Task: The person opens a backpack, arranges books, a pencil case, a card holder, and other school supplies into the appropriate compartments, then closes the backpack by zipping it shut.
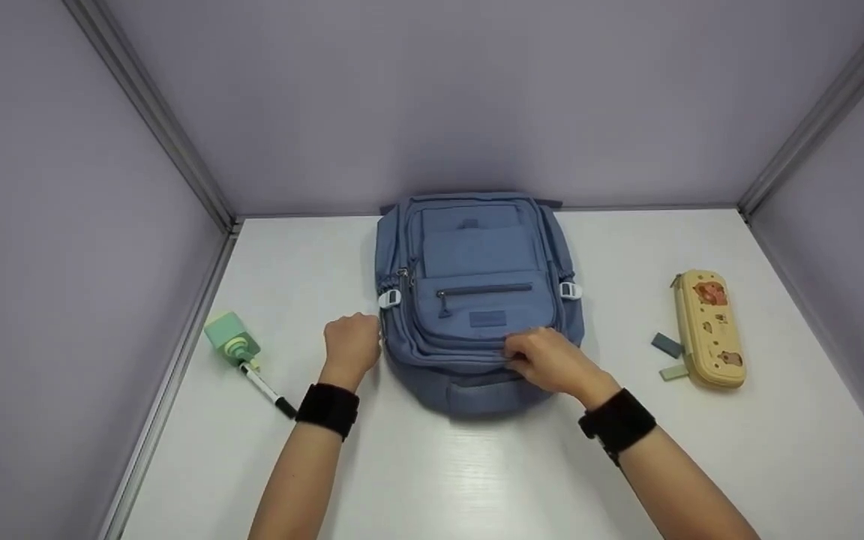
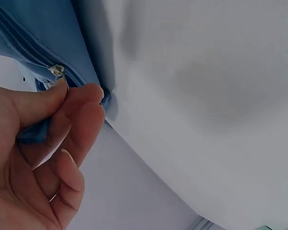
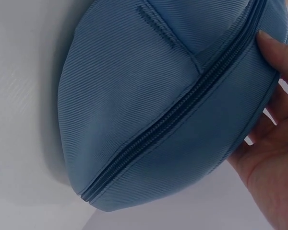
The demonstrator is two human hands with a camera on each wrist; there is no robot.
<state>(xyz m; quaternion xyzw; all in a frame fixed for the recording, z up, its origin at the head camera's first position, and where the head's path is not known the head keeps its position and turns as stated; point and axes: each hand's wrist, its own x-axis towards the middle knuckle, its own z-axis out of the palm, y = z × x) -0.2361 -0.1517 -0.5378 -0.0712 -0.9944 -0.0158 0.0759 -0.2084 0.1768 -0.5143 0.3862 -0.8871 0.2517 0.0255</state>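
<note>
A blue backpack (image 1: 486, 251) lies on the white table with its front pocket facing up. At its left side my left hand (image 1: 352, 345) pinches a metal zipper pull (image 2: 60, 73) between thumb and forefinger; a blue tab (image 2: 34, 133) hangs below the thumb. The zipper teeth run from the pull up along the bag's side. My right hand (image 1: 548, 360) grips the fabric edge at the bag's near right, thumb beside the long zipper (image 3: 173, 112) and fingers under the edge. That stretch of zipper looks closed.
To the left lie a green-and-yellow block-like object (image 1: 231, 335) and a black-and-white marker (image 1: 267, 390). A yellow pencil case (image 1: 711, 330) sits at the right, beside a dark grey-green piece (image 1: 667, 345) and a light green piece (image 1: 673, 372). Grey partition walls (image 1: 432, 105) enclose the table.
</note>
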